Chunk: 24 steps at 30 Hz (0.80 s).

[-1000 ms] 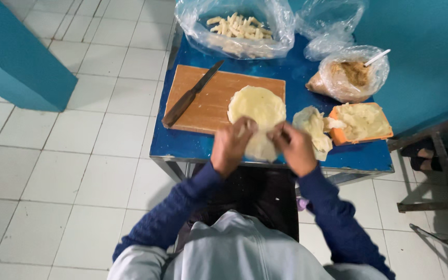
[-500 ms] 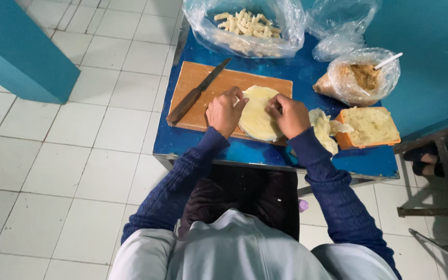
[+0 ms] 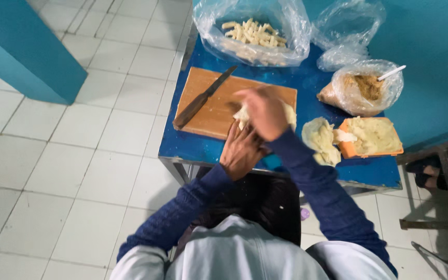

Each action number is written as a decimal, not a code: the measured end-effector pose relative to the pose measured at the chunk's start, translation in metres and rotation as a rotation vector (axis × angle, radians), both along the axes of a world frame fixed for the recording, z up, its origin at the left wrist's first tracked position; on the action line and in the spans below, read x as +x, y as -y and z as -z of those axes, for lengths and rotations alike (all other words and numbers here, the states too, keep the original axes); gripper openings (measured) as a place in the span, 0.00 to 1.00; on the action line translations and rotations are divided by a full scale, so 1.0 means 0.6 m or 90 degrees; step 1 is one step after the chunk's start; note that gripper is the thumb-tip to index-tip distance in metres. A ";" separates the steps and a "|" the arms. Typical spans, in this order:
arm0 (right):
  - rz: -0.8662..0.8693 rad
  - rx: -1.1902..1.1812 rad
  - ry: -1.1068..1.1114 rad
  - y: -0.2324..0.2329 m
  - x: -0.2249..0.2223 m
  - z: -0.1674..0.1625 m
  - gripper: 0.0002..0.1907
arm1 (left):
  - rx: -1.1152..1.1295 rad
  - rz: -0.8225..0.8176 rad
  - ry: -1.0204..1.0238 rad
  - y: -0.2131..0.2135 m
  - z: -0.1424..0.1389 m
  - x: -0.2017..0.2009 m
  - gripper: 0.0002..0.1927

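Right hand (image 3: 263, 113) presses the pale flat dough round (image 3: 289, 111), fingers curled over it; left hand (image 3: 240, 150) flat, open below. Thin dough could tear; the dark-handled knife (image 3: 203, 97) lies left of the fingers.

Person wearing dark navy knit sweater, ribbed/cable texture showing along both sleeves. Sleeves running full length, cuffs sitting snug right at wrists. Pale grey-white vest or apron thing layering over top, covering chest and shoulders, seam running down middle. Dark trousers showing below that. Left hand (image 3: 240, 151) and right hand (image 3: 263, 112) both bare, wearing no gloves, no rings or watch showing.
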State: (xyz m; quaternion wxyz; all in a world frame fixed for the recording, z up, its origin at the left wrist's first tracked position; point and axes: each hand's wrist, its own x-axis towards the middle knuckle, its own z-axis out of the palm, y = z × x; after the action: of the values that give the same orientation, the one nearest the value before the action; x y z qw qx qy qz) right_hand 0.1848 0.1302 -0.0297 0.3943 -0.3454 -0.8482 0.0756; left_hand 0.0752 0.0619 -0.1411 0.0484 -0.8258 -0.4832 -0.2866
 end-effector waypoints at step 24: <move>-0.052 0.088 0.023 0.060 0.147 -0.044 0.23 | 0.013 0.165 0.336 -0.030 -0.095 -0.076 0.26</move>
State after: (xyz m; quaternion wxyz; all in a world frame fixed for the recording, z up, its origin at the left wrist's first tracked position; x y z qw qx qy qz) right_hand 0.2729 0.0941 -0.0031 0.3988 -0.2839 -0.8716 0.0264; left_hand 0.0295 0.0801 -0.0842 -0.1075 -0.7772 -0.3662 -0.5003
